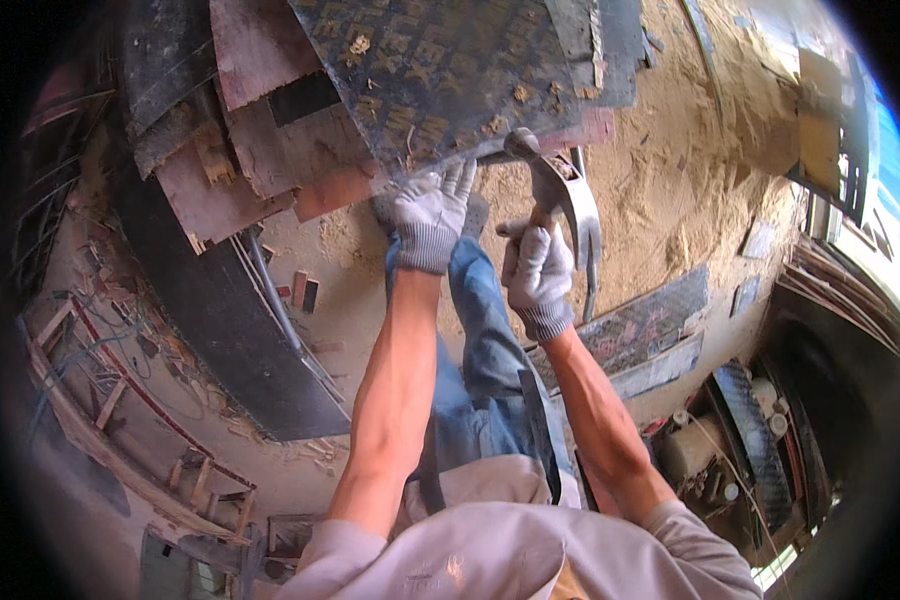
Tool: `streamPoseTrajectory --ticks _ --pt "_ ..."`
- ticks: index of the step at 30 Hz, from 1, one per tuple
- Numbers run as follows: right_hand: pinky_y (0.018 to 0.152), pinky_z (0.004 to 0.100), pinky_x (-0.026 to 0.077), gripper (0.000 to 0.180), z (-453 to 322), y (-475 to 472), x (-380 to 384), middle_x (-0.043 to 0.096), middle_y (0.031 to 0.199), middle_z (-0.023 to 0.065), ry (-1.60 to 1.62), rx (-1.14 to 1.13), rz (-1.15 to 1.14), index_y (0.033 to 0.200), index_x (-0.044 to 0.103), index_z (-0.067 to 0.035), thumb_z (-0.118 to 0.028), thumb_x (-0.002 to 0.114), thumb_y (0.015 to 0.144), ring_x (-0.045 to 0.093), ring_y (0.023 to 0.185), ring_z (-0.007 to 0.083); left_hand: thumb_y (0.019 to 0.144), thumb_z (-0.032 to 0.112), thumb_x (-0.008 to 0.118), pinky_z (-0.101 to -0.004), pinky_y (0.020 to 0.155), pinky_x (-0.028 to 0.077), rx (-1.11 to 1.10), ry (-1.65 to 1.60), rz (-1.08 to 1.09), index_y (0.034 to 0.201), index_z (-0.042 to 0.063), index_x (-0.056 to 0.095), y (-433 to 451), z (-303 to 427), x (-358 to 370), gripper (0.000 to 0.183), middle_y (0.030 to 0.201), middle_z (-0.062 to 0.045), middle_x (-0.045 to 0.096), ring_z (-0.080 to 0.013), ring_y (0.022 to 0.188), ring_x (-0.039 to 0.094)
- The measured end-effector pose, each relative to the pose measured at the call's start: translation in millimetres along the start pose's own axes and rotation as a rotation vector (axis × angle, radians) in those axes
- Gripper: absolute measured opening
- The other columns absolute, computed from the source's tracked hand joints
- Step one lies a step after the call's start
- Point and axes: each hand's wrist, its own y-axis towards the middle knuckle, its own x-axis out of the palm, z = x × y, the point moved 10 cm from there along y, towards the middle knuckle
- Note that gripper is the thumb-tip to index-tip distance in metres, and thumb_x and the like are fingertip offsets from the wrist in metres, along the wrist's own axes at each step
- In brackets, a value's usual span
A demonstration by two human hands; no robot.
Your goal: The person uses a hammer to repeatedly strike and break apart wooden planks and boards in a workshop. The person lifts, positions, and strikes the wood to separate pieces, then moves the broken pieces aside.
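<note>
My right hand [540, 274], in a pale knit work glove, grips the handle of a claw hammer [570, 199]. The hammer's head is raised close to the front edge of a dark film-faced plywood panel [450, 82]. My left hand [431, 210], gloved as well, is at that same edge with its fingers stretched out and apart. It seems to touch the edge, though its fingertips partly blend into it. Wood chips [521, 94] are scattered over the panel, which bears printed writing.
More plywood pieces [285, 142] lie stacked at the left, beside a long dark board [217, 330]. Sawdust [682, 150] covers the ground ahead on the right. Planks [637, 322] lie near my right arm. A wooden frame [142, 420] and scraps are at the lower left.
</note>
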Motion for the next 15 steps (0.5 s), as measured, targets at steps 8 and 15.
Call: streamPoseTrajectory --ticks 8,15 --pt "0.076 0.0421 0.056 0.041 -29 10 18 0.072 0.097 0.0233 -0.198 -0.241 -0.099 0.134 0.060 0.002 -0.030 0.051 0.108 0.070 0.083 0.0352 0.078 0.003 0.054 -0.0542 0.127 0.032 0.017 0.153 -0.158 0.122 -0.016 0.060 -4 6 8 0.048 0.137 -0.027 0.063 -0.0403 0.139 0.052" --pt "0.068 0.0521 0.056 0.039 -32 6 15 0.073 0.094 0.0247 -0.235 -0.159 -0.104 0.131 0.062 -0.005 -0.031 0.059 0.103 0.071 0.083 0.0473 0.083 0.002 0.055 -0.0524 0.121 0.040 0.005 0.165 -0.233 0.115 -0.011 0.063 1 10 4 0.035 0.122 -0.024 0.067 -0.0385 0.133 0.053"
